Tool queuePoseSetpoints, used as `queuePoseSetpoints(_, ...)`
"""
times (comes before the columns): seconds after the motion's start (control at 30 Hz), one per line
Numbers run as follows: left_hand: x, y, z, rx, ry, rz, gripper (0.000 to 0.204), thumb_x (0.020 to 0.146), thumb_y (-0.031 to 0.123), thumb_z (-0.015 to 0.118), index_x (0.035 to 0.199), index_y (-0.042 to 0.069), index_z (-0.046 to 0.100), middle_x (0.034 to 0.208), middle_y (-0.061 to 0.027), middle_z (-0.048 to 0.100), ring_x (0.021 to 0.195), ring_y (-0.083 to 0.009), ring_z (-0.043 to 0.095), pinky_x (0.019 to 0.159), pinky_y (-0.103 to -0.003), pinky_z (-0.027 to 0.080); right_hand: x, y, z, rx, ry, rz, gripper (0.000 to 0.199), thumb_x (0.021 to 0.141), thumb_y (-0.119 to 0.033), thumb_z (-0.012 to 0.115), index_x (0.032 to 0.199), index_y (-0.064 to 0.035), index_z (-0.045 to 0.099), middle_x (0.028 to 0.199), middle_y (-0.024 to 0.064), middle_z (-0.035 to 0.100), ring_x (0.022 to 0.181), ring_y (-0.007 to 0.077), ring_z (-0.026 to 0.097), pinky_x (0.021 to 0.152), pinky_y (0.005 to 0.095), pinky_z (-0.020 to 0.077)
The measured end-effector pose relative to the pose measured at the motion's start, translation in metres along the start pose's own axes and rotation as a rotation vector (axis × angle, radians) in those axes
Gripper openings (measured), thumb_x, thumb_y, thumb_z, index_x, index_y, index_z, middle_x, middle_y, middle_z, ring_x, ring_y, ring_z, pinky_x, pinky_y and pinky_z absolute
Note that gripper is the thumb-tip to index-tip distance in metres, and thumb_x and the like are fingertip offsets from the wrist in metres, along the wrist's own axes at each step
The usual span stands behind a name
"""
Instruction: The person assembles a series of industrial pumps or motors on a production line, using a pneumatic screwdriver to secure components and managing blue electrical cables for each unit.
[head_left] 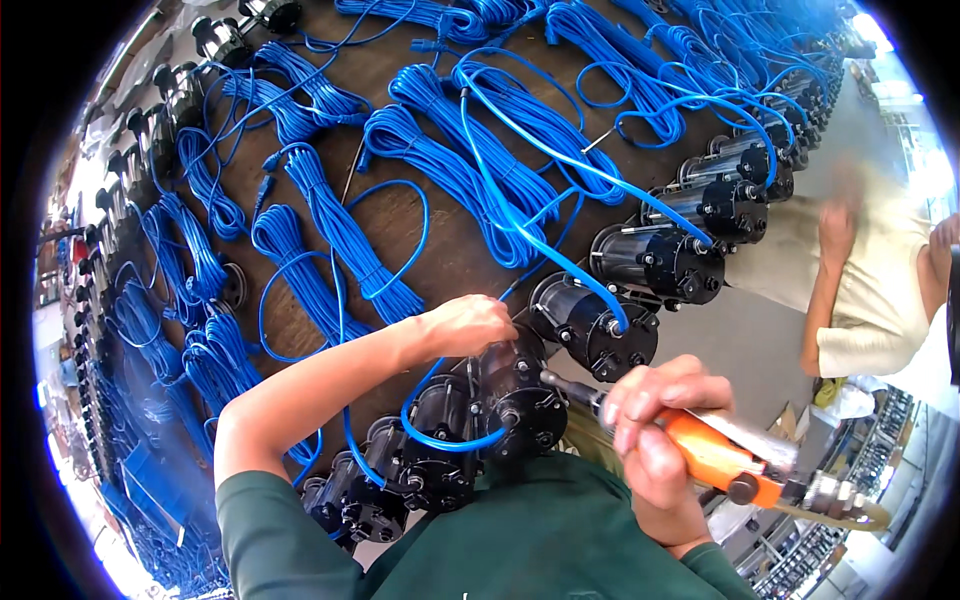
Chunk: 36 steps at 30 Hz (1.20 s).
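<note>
A black cylindrical unit (521,408) with a bolted end cap lies at the table edge just in front of my body. A blue cable (452,444) runs out of its cap in a loop. My left hand (472,326) is closed over the unit's far end, its fingertips partly hidden. In my right hand (662,425) is an orange and silver power screwdriver (715,452), gripped round its body. The screwdriver's bit points left, and its tip meets or nearly meets the rim of the cap. A hose fitting (838,495) is at the tool's rear end.
More black units (657,262) line the table edge on both sides, with blue cables attached. Bundled blue cable coils (450,165) cover much of the brown tabletop (300,300). To the right, a person in a cream top (880,270) stands by the same row.
</note>
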<state>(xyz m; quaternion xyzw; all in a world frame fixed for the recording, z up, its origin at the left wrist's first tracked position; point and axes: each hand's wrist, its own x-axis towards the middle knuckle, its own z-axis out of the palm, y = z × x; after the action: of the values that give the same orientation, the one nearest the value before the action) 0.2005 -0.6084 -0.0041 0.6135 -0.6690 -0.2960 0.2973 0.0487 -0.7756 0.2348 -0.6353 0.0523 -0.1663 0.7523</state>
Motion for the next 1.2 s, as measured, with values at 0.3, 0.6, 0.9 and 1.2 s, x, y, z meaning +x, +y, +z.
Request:
queuePoseSetpoints(0.3,0.000,-0.004,0.015,0.068,-0.070,-0.056,0.015,0.081,0.012,0.062,0.089,0.001,0.067,0.090,-0.0172,0.069,0.096,-0.0352,0.066,0.080,-0.046,0.054,0.014,0.050,0.033,-0.216,-0.201,-0.131,0.022,0.083,0.000,0.064,0.105,0.0028,0.063,0.091,0.0159,0.067,0.067,0.0144,0.064,0.061,0.0264,0.0553)
queuePoseSetpoints(0.6,-0.132,0.086,-0.056,-0.205,0.970,-0.791,0.012,0.091,0.012,0.063,0.091,0.001,0.066,0.077,-0.0125,0.065,0.074,-0.0248,0.062,0.066,-0.038,0.051,0.005,0.063,0.030,-0.115,-0.114,-0.108,0.022,0.082,-0.002,0.066,0.103,0.0044,0.065,0.089,0.0137,0.070,0.064,0.0097,0.063,0.061,0.0233,0.0542)
queuePoseSetpoints(0.9,-0.129,0.079,0.032,-0.456,0.931,-0.839,0.018,0.096,0.015,0.060,0.105,-0.001,0.063,0.074,-0.0174,0.068,0.065,-0.0312,0.068,0.064,-0.041,0.055,-0.028,-0.017,0.050,-0.098,-0.130,-0.181,0.031,0.087,-0.008,0.066,0.117,-0.0022,0.059,0.087,0.0140,0.068,0.060,0.0141,0.061,0.059,0.0300,0.0558)
queuePoseSetpoints(1.2,-0.121,0.081,0.065,-0.357,0.743,-0.466,0.028,0.083,0.014,0.073,0.108,0.003,0.074,0.089,-0.0147,0.070,0.082,-0.0315,0.069,0.072,-0.040,0.055,-0.070,0.016,0.052,-0.280,-0.369,-0.127,0.023,0.070,0.004,0.063,0.093,0.0020,0.068,0.073,0.0107,0.070,0.057,0.0169,0.067,0.055,0.0268,0.0561)
